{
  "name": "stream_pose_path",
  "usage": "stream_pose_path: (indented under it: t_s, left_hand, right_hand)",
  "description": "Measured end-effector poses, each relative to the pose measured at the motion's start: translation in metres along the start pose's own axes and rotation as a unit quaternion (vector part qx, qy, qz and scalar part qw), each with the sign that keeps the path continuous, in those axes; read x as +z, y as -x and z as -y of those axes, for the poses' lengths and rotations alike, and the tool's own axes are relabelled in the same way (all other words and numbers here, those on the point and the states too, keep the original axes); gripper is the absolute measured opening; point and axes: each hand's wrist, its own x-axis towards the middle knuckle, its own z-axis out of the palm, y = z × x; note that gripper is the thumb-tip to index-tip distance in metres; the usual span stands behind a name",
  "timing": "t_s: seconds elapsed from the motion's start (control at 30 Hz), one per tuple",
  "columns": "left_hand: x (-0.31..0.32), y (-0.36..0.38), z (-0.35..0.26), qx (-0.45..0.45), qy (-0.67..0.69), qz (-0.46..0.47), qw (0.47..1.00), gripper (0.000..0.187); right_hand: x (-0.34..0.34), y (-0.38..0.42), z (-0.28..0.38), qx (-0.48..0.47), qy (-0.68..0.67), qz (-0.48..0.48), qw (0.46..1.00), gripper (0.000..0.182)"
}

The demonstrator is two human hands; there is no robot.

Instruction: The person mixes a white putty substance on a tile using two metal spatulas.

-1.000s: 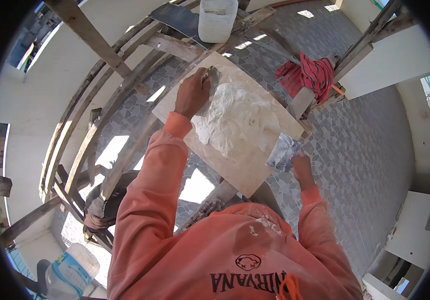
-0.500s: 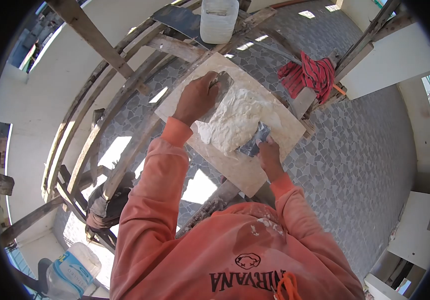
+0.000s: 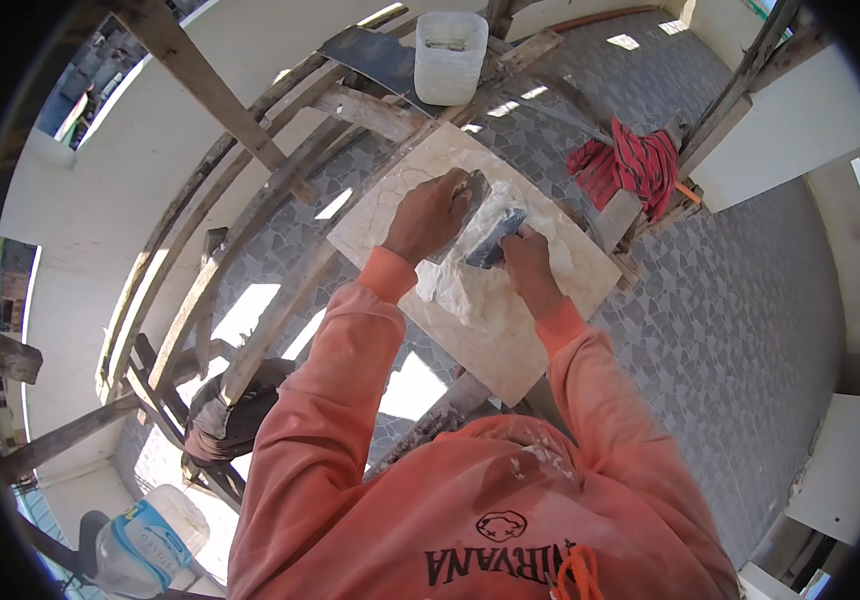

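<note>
My left hand (image 3: 426, 218) is wrapped round a wide-bladed trowel (image 3: 470, 197), whose flat grey blade stands over the white paste. In my right hand (image 3: 530, 262) is a putty knife (image 3: 495, 240); its blade meets the paste close beside the trowel. The white paste (image 3: 460, 292), thick and lumpy, lies across the middle of a beige marbled square tile (image 3: 505, 358). Both tools are near each other over the upper part of the paste. Their handles are mostly hidden by my fingers.
A translucent plastic container (image 3: 448, 60) stands beyond the tile on wooden boards. Red striped cloth (image 3: 640, 165) hangs at the right. Curved wooden framing (image 3: 165, 260) runs along the left. Lower left is a cut plastic bottle (image 3: 145, 545). Grey patterned floor (image 3: 730, 330) lies below.
My right hand has moved the putty knife up and left across the paste, toward the trowel. Paste has shifted with it, baring a thinner smear. The whole view has shifted slightly.
</note>
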Motion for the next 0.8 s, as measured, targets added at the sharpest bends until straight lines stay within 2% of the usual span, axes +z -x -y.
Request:
stream_pose_path:
  t_s: [0.1, 0.13, 0.33, 0.4, 0.5, 0.57, 0.63, 0.7, 0.8]
  left_hand:
    - [0.025, 0.002, -0.004, -0.021, -0.008, 0.047, 0.999, 0.025]
    - [0.033, 0.001, 0.001, -0.017, -0.012, 0.033, 0.999, 0.025]
    - [0.031, -0.014, 0.025, -0.037, -0.070, 0.027, 0.996, 0.027]
    - [0.022, -0.014, 0.029, -0.061, -0.076, 0.036, 0.995, 0.029]
    - [0.009, -0.014, 0.037, -0.058, -0.065, 0.015, 0.996, 0.030]
    - [-0.002, -0.014, 0.037, -0.031, -0.062, 0.005, 0.998, 0.031]
    - [-0.007, -0.012, 0.038, -0.024, -0.051, -0.017, 0.998, 0.032]
    - [-0.013, -0.010, 0.034, -0.012, -0.044, -0.026, 0.999, 0.032]
    - [-0.026, -0.005, 0.026, 0.006, -0.033, -0.024, 0.999, 0.031]
  right_hand:
    - [0.013, 0.002, 0.015, -0.026, 0.097, 0.010, 0.995, 0.024]
    - [0.015, -0.007, 0.009, -0.056, 0.095, 0.019, 0.994, 0.022]
    - [-0.003, 0.020, 0.030, -0.052, 0.250, -0.001, 0.967, 0.021]
    - [-0.031, 0.028, 0.016, -0.035, 0.172, -0.023, 0.984, 0.024]
    - [-0.063, 0.083, 0.004, 0.023, 0.061, -0.086, 0.994, 0.024]
    - [-0.095, 0.102, -0.047, 0.050, -0.075, -0.129, 0.988, 0.023]
    - [-0.135, 0.122, -0.108, 0.129, -0.027, -0.171, 0.976, 0.023]
    - [-0.116, 0.151, -0.114, 0.194, 0.004, -0.206, 0.959, 0.016]
    - [-0.092, 0.157, -0.142, 0.189, -0.007, -0.158, 0.969, 0.028]
